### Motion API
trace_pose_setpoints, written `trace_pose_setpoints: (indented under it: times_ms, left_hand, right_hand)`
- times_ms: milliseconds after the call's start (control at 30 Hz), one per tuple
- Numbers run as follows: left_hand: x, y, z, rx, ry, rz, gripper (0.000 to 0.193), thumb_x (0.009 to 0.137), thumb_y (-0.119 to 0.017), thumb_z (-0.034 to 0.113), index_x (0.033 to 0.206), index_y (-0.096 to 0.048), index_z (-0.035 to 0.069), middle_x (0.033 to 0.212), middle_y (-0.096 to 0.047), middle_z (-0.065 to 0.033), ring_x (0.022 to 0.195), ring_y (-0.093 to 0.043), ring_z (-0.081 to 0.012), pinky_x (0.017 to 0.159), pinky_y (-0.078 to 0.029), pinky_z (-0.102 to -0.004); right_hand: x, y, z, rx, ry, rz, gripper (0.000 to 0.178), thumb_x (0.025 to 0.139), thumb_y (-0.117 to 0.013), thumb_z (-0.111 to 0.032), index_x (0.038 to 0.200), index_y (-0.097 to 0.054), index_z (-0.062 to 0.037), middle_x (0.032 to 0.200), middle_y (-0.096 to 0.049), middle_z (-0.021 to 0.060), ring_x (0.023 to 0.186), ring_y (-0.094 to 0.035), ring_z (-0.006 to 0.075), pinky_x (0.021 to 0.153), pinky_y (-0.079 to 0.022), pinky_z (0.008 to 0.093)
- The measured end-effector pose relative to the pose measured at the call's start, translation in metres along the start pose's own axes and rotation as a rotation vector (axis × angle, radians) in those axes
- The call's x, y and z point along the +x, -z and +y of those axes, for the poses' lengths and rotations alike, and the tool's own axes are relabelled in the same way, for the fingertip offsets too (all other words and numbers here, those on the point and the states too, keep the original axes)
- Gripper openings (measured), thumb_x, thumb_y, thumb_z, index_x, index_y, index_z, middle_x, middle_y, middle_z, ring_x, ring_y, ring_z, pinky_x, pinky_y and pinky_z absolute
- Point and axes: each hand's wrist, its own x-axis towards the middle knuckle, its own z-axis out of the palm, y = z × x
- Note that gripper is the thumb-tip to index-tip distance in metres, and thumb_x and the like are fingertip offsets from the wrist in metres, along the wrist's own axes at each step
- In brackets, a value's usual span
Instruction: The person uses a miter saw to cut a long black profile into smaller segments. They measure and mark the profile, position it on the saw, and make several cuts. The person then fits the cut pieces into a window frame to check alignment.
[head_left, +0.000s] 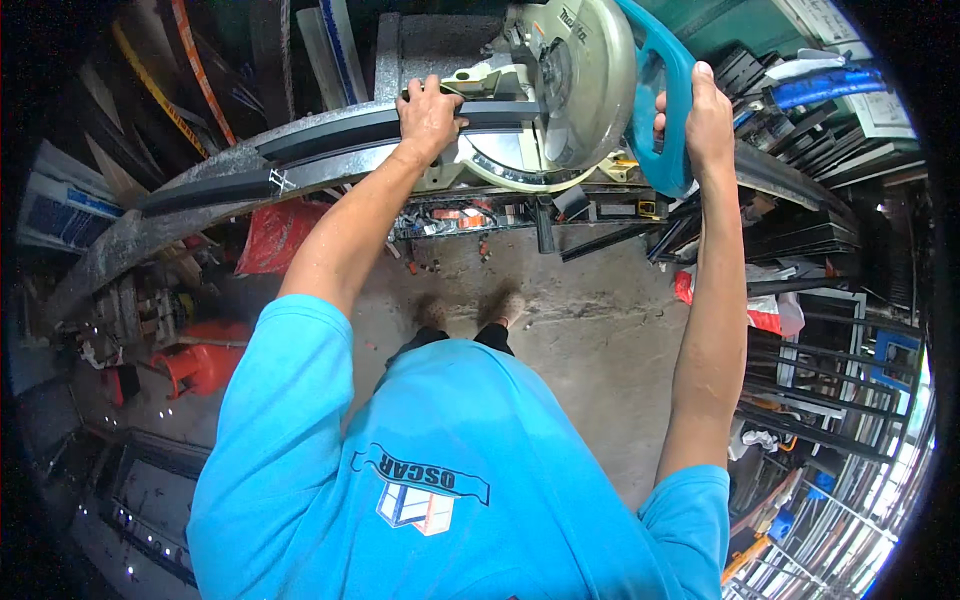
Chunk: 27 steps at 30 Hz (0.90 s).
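"What's the left hand (430,122) doing?"
"It lies palm down over the black bar (335,137) in the upper middle of the frame, fingers bent and slightly spread across it, thumb out toward the right. It is touching the bar, but I can't tell whether the fingers close underneath or merely press."

"And the right hand (708,128)?"
"Closed around the teal handle (668,172) at the upper right. Fingertips show inside the loop, and the thumb points up along the outside."

"How are the arms set?"
"The left forearm slants from the lower left up toward the top centre. The right one rises nearly straight along the right side of the frame, wrist just below the handle."

"Where does the bar run?"
"From the upper left along the grey bench (225,200), bowed by the lens, to the pale round guard of the mitre saw (595,90) at top centre. The guard hides where its right end lies."
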Motion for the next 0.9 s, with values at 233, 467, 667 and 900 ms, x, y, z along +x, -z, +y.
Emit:
trace_pose_setpoints:
  times_ms: [233,467,667,900]
  left_hand:
    - [0.005,0.006,-0.022,-0.136,-0.031,-0.073,0.042,0.074,-0.088,0.03,0.112,-0.079,0.013,0.135,-0.056,-0.0137,0.128,-0.048,-0.0376,0.103,-0.048,-0.052]
    - [0.015,0.054,-0.069,-0.197,-0.15,-0.081,0.043,0.078,-0.085,0.034,0.11,-0.078,0.006,0.146,-0.051,-0.0188,0.136,-0.044,-0.0393,0.111,-0.043,-0.0468]
    - [0.024,0.106,-0.08,-0.313,-0.127,-0.144,0.048,0.08,-0.085,0.036,0.111,-0.076,0.001,0.129,-0.063,-0.0185,0.119,-0.06,-0.0349,0.101,-0.049,-0.0425]
    - [0.022,0.175,-0.077,-0.748,-0.084,0.037,0.031,0.081,-0.086,0.015,0.105,-0.075,0.0,0.099,-0.072,-0.0051,0.091,-0.066,-0.0125,0.083,-0.052,-0.0284]
  right_hand:
    - [0.005,0.001,-0.016,0.082,-0.075,-0.011,0.066,0.107,-0.038,-0.057,0.085,-0.064,0.0002,0.071,-0.065,0.0096,0.057,-0.064,0.0182,0.054,-0.054,0.0345]
    - [0.023,0.008,-0.035,0.004,-0.065,-0.042,0.081,0.1,-0.035,-0.072,0.09,-0.065,0.003,0.074,-0.066,0.014,0.056,-0.065,0.0202,0.054,-0.054,0.0353]
    - [0.024,0.006,-0.041,-0.055,-0.085,-0.008,0.094,0.096,-0.033,-0.081,0.099,-0.064,0.0074,0.077,-0.067,0.0163,0.056,-0.066,0.0217,0.055,-0.055,0.0361]
    - [0.031,0.007,-0.045,-0.067,-0.074,-0.027,0.094,0.095,-0.033,-0.082,0.096,-0.063,0.007,0.073,-0.065,0.0166,0.055,-0.066,0.0238,0.054,-0.056,0.0363]
